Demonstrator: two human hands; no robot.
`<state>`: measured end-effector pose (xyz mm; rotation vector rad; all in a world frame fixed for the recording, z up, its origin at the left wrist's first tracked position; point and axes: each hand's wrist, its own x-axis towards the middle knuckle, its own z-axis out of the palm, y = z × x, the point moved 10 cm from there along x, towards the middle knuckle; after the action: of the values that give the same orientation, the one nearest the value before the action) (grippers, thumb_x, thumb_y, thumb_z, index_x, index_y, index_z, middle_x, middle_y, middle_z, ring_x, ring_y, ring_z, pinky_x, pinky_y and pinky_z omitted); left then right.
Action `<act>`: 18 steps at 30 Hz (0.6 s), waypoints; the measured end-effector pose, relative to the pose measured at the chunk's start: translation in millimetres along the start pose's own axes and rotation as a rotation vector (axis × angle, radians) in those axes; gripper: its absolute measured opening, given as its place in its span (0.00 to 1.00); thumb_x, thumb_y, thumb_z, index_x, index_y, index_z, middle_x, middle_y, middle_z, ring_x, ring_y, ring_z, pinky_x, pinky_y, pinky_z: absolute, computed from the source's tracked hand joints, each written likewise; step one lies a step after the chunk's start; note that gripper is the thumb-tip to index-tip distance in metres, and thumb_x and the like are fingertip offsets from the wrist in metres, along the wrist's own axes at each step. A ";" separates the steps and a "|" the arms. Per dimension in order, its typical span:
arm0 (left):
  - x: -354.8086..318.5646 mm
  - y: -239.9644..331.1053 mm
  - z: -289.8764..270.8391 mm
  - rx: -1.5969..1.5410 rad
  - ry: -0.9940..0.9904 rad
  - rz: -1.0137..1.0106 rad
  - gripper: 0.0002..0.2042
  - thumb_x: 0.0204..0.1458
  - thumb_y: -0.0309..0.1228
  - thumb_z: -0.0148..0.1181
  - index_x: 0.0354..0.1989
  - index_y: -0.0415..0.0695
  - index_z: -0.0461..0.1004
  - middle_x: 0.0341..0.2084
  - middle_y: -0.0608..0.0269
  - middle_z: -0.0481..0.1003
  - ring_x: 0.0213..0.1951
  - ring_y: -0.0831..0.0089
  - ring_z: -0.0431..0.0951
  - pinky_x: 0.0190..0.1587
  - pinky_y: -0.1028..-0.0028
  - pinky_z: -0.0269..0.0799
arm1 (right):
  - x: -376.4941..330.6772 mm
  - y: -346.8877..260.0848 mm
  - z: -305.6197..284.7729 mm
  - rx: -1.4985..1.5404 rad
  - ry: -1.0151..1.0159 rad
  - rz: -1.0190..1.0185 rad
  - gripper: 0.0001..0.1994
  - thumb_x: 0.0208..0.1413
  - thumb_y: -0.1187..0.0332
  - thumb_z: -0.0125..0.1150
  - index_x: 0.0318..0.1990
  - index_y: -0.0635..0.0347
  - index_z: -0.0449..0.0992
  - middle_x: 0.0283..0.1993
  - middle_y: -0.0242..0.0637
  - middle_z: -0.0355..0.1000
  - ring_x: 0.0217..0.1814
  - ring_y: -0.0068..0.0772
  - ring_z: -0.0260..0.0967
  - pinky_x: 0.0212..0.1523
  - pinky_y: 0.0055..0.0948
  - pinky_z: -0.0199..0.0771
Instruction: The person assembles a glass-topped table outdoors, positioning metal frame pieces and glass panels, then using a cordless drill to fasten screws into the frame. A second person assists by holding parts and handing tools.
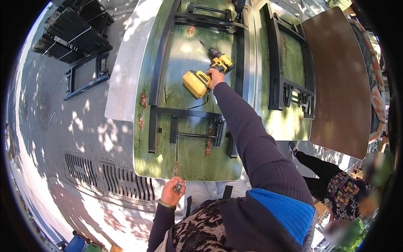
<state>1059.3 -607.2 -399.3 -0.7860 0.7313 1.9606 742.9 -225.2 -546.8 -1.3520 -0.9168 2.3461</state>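
Observation:
My right hand (pixel 215 78) is wrapped round the grip of a yellow and black cordless drill (pixel 222 63). A long bit points up and left from its chuck, and the yellow battery (pixel 196 84) sits at the lower left. The drill is over a green wood-patterned tabletop (pixel 193 161) with red flower prints, inside a black metal leg frame (pixel 156 92) lying folded on it. Just off the near edge, my left hand (pixel 170 194) is closed around small shiny metal screws (pixel 177 187).
On the right lie a second green tabletop (pixel 289 130) with a black frame (pixel 275 63) and a brown board (pixel 338 84). Another dark tool (pixel 239 6) rests at the far end. Black frames (pixel 75 33) are stacked far left, near a floor grate (pixel 109 174). A person (pixel 342 189) is at lower right.

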 end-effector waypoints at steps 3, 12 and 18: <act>9.7 12.1 24.9 -0.004 -0.081 0.023 0.10 0.59 0.36 0.45 0.32 0.43 0.65 0.25 0.62 0.65 0.23 0.72 0.64 0.21 0.76 0.60 | -31.8 -2.0 10.3 0.050 -0.154 0.073 0.06 0.39 0.78 0.58 0.24 0.65 0.66 0.22 0.40 0.65 0.23 0.36 0.65 0.26 0.36 0.69; 69.2 57.5 154.1 0.208 -0.276 0.096 0.12 0.63 0.38 0.42 0.36 0.42 0.65 0.22 0.69 0.61 0.22 0.80 0.61 0.17 0.80 0.59 | -209.3 -69.9 -50.6 -0.039 -0.493 0.167 0.09 0.40 0.80 0.56 0.30 0.62 0.66 0.25 0.37 0.67 0.24 0.31 0.68 0.27 0.30 0.71; 90.1 11.5 247.5 0.481 -0.252 0.140 0.18 0.59 0.33 0.50 0.54 0.35 0.64 0.26 0.70 0.65 0.26 0.82 0.64 0.19 0.83 0.58 | -256.2 -89.6 -178.0 -0.072 -0.474 0.144 0.11 0.39 0.80 0.56 0.32 0.63 0.66 0.26 0.35 0.67 0.24 0.28 0.67 0.28 0.27 0.70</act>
<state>952.0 -383.5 -310.1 -0.1989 1.0681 1.8502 1021.9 -223.8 -380.9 -0.9200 -1.0657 2.8364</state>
